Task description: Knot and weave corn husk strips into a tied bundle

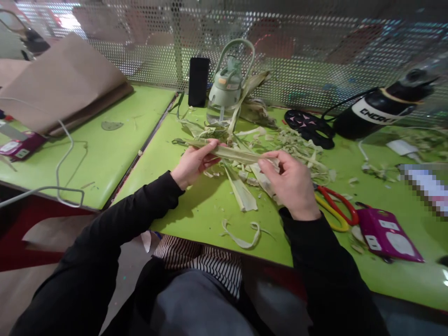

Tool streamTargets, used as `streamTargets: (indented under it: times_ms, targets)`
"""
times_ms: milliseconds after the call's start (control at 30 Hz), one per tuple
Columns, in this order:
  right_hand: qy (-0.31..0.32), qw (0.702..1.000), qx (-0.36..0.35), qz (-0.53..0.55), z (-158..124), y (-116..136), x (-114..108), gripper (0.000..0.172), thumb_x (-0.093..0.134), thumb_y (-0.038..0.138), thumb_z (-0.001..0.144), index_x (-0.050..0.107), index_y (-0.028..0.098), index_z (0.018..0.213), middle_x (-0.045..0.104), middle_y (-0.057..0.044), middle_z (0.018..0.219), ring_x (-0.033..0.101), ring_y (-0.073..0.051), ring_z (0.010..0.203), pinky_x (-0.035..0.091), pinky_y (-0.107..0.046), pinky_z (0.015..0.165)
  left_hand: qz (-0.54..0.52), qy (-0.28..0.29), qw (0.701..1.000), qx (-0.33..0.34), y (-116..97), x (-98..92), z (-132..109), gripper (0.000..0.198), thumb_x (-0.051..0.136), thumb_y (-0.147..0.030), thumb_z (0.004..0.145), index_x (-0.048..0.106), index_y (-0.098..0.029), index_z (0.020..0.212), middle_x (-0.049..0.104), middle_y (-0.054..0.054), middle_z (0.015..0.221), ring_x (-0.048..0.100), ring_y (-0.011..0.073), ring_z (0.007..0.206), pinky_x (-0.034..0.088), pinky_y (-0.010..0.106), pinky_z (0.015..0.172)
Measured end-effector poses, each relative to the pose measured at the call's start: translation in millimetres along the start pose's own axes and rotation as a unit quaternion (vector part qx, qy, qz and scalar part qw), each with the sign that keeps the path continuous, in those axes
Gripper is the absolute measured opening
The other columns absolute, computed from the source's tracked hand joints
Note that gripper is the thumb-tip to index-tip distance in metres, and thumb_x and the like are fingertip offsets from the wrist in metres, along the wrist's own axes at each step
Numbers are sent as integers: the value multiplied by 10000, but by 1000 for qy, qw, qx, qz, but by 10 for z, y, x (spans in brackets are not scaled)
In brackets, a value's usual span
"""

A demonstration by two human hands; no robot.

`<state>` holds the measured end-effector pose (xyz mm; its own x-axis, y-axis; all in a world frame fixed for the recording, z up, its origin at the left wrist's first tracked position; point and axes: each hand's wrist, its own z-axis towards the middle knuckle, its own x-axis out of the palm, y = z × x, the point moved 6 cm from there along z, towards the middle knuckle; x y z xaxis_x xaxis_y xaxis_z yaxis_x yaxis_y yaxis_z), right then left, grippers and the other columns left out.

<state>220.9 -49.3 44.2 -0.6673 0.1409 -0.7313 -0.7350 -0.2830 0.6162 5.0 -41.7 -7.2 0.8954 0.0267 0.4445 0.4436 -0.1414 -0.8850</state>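
Note:
A long pale-green corn husk strip [238,154] is stretched between my two hands above the green table. My left hand [199,161] pinches it with thumb and fingers toward its dark, narrow left end. At its right end, my right hand [289,179] grips the strip between thumb and fingers; the palm side is hidden. Below the strip, a loose husk piece [241,189] lies on the table, with scraps and shreds [301,149] heaped behind and to the right. Nearer the front edge is a curled thin shred [243,241].
Red-and-yellow-handled scissors [338,207] lie right of my right forearm, beside a purple power strip [388,235]. Behind the husks stand a green-lidded bottle [227,86] and a black phone [198,82]. A black bottle [381,109] leans at right; brown paper [66,79] lies left.

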Motion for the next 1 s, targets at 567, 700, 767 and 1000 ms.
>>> streamTargets:
  times_ms: [567, 700, 767, 1000]
  targets:
    - [183, 965, -133, -130, 39, 792, -199, 132, 560, 267, 835, 682, 216, 832, 602, 31, 593, 470, -110, 492, 309, -263, 525, 166, 388, 896, -140, 142, 568, -515, 246, 449, -225, 917, 607, -126, 1078, 679, 57, 834, 636, 135, 752, 503, 291, 731]
    - [186, 970, -78, -133, 93, 693, -143, 127, 563, 259, 795, 681, 220, 821, 571, 42, 566, 437, -106, 469, 300, -258, 503, 148, 333, 923, -124, 232, 530, -471, 274, 640, -316, 840, 594, -147, 1051, 631, 26, 865, 618, 118, 742, 522, 292, 732]
    - [189, 968, -64, -150, 111, 683, -125, 134, 553, 253, 780, 679, 219, 810, 563, 37, 568, 429, -109, 470, 296, -262, 503, 164, 311, 930, -105, 250, 532, -461, 253, 615, -309, 855, 595, -151, 1052, 623, 19, 845, 614, 117, 741, 521, 304, 758]
    - [194, 959, -64, -197, 104, 776, -104, 136, 546, 254, 766, 670, 217, 808, 534, 33, 546, 443, -122, 486, 288, -274, 511, 164, 312, 935, -45, 181, 573, -479, 177, 555, -311, 905, 572, -139, 940, 620, 37, 820, 628, 134, 759, 512, 302, 777]
